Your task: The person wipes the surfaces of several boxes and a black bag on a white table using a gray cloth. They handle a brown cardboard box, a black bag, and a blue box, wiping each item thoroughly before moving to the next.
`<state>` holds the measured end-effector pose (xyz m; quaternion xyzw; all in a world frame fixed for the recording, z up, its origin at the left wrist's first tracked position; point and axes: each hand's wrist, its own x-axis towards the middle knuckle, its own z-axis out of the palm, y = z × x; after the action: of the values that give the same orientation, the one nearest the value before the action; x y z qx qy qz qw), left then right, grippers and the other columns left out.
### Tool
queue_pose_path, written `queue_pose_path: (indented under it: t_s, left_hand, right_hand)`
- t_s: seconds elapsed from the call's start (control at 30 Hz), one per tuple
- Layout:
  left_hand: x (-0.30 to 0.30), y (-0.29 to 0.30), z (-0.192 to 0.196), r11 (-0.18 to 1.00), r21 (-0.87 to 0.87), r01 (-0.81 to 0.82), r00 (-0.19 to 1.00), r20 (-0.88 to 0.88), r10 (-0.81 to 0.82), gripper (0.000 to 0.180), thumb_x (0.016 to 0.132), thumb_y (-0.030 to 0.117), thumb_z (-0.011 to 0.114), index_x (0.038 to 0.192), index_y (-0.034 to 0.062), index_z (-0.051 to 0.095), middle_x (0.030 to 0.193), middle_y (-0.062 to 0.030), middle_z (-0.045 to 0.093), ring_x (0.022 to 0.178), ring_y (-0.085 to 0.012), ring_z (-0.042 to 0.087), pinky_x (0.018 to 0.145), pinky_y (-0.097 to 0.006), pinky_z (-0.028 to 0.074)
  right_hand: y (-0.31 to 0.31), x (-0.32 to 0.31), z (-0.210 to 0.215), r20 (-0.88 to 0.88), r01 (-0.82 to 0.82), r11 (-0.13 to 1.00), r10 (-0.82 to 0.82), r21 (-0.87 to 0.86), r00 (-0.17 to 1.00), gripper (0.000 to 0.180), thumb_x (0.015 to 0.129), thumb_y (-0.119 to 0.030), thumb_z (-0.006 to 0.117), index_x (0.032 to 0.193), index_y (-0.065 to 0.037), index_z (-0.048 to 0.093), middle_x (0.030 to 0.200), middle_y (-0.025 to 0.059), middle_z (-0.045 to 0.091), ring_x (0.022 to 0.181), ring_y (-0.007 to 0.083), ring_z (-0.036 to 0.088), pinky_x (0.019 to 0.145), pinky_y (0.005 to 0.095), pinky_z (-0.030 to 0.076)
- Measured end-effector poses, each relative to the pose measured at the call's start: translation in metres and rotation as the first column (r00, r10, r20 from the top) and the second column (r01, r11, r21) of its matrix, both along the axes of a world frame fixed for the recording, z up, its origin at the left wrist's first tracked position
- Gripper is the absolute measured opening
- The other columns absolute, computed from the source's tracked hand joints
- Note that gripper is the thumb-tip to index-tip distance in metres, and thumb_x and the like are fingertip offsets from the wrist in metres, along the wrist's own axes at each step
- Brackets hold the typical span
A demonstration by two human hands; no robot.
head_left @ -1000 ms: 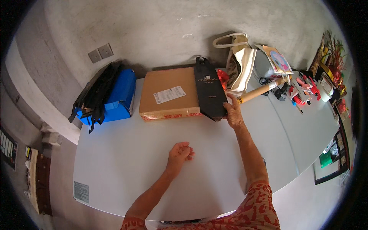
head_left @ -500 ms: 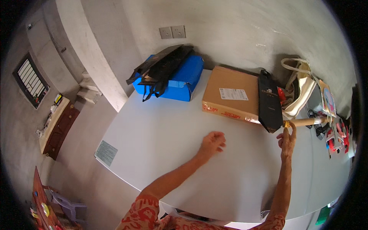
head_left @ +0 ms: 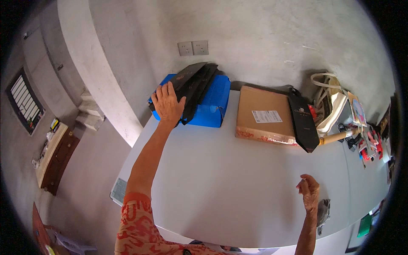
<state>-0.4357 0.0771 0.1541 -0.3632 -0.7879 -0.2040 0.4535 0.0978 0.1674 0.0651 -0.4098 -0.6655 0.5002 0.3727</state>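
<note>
My left hand (head_left: 168, 103) reaches to the back left with its fingers stretched out. It lies over the flat black paper bags (head_left: 192, 87), which rest in a stack on top of a blue box (head_left: 213, 107). The palm hides part of the bags and their handles. At the right, my right hand (head_left: 309, 191) hovers low over the table with its fingers curled in, and nothing shows in it. Beside its wrist lies a crumpled dark grey thing (head_left: 324, 211).
The grey-white table (head_left: 238, 182) stands against the wall. A cardboard box (head_left: 263, 106) has a black flat bag (head_left: 302, 123) leaning at its right end. Farther right are a cardboard tube (head_left: 335, 137), a cream tote bag (head_left: 333, 108) and assorted red tools (head_left: 369, 146).
My left hand has moved from the table's middle to the black bags on the blue box. The right hand has drawn back from the tube's end and curled. The view has shifted slightly.
</note>
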Motion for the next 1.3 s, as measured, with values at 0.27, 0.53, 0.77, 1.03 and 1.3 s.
queue_pose_path:
  t_s: [0.27, 0.53, 0.77, 1.03, 1.3]
  left_hand:
    - [-0.036, -0.009, -0.013, 0.997, 0.021, 0.073, 0.981, -0.182, -0.068, 0.020, 0.086, 0.008, 0.061, 0.105, 0.0070, 0.068, 0.107, -0.0025, 0.068, 0.106, -0.0227, 0.059, 0.104, -0.050, 0.032]
    - [0.038, -0.112, -0.029, 0.960, 0.015, 0.278, 0.959, -0.069, -0.276, 0.031, 0.089, 0.006, 0.062, 0.119, 0.0104, 0.065, 0.121, -0.0004, 0.065, 0.118, -0.0205, 0.055, 0.112, -0.050, 0.021]
    - [0.125, -0.184, -0.060, 0.846, 0.057, 0.531, 0.823, 0.205, -0.530, 0.033, 0.088, 0.000, 0.055, 0.119, 0.0068, 0.063, 0.124, -0.0064, 0.063, 0.122, -0.0257, 0.053, 0.112, -0.051, 0.022]
    - [0.193, -0.205, -0.105, 0.436, 0.089, 0.896, 0.388, 0.322, -0.863, 0.026, 0.085, 0.000, 0.057, 0.108, 0.0032, 0.069, 0.117, -0.0089, 0.066, 0.111, -0.0281, 0.060, 0.103, -0.045, 0.040]
    - [0.213, -0.179, -0.114, 0.086, -0.117, 0.989, 0.112, 0.241, -0.964, 0.020, 0.080, 0.010, 0.071, 0.100, 0.0116, 0.071, 0.116, -0.0036, 0.066, 0.114, -0.0261, 0.058, 0.100, -0.045, 0.045]
  right_hand:
    - [-0.053, -0.023, -0.014, -0.019, -0.055, 0.998, 0.055, -0.018, 0.998, 0.017, 0.095, -0.008, 0.056, 0.106, 0.002, 0.062, 0.076, 0.0055, 0.062, 0.067, 0.0103, 0.057, 0.058, 0.0239, 0.047]
    - [-0.086, -0.075, -0.009, 0.084, -0.094, 0.990, 0.103, -0.102, 0.991, 0.020, 0.094, -0.012, 0.053, 0.105, 0.002, 0.062, 0.074, 0.0053, 0.062, 0.066, 0.0108, 0.055, 0.059, 0.0250, 0.046]
    - [-0.109, -0.133, 0.002, -0.059, -0.214, 0.929, 0.206, -0.303, 0.977, 0.068, 0.088, -0.040, 0.063, 0.138, 0.001, 0.041, 0.110, 0.0152, 0.063, 0.074, 0.0156, 0.059, 0.059, 0.0258, 0.045]
    - [-0.099, -0.111, -0.027, -0.598, -0.367, 0.696, -0.112, -0.617, 0.794, 0.065, 0.078, -0.062, 0.066, 0.119, -0.015, 0.048, 0.097, 0.0097, 0.063, 0.062, 0.0158, 0.056, 0.048, 0.0230, 0.030]
    - [-0.151, 0.010, -0.035, -0.369, 0.301, 0.811, -0.516, -0.502, 0.773, 0.064, 0.084, -0.016, 0.069, 0.135, -0.001, 0.032, 0.074, 0.0103, 0.058, 0.047, 0.0126, 0.051, 0.037, 0.0258, 0.034]
